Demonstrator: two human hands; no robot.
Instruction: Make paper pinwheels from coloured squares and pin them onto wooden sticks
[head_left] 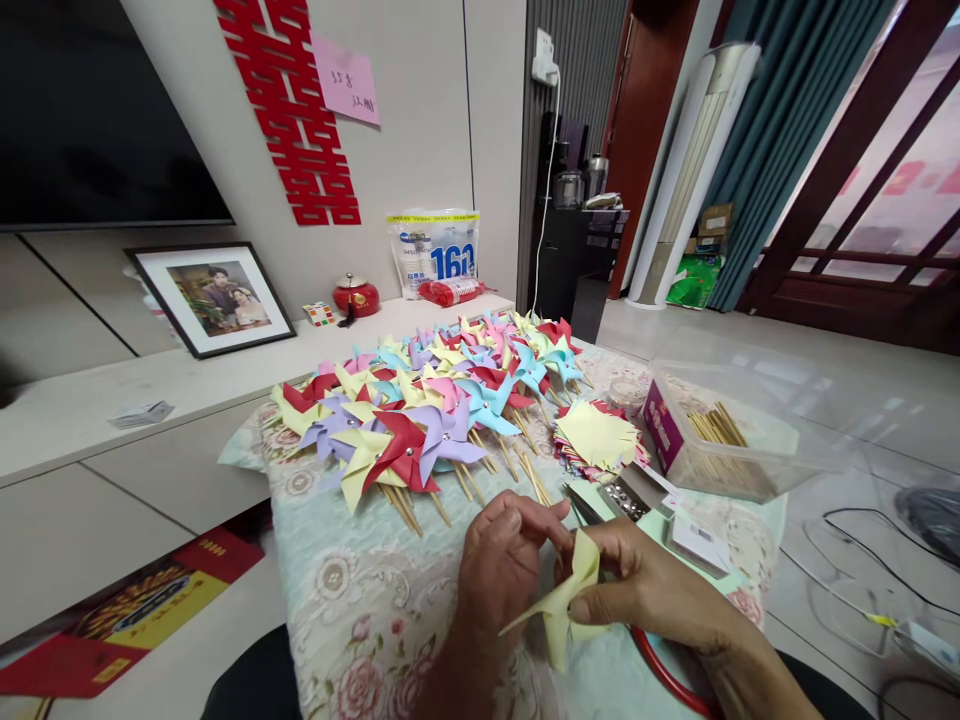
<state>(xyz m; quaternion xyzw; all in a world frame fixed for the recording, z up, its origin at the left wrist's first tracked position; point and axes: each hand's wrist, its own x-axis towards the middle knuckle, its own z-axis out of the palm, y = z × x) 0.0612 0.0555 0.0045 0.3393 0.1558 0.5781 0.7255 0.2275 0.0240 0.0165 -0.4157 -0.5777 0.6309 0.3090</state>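
Observation:
A pale yellow paper pinwheel (559, 610) is held in my right hand (649, 585), its thumb pressed on the folded paper. Close beside it on the left is my left hand (499, 565), its fingers curled in towards the back of the pinwheel. What those fingertips hold, if anything, is hidden. Under my right forearm lies a tool with a red looped handle (667, 680), partly covered. Beyond my hands are an open small box of shiny metal pins (626, 497) and a few loose wooden sticks (534, 478).
Many finished pinwheels (442, 410) on sticks cover the far side of the cloth-covered table (337, 610). A stack of coloured paper (596, 437) lies right of them, near a clear plastic bin (772, 440) with wooden sticks. A white cabinet (150, 440) stands behind.

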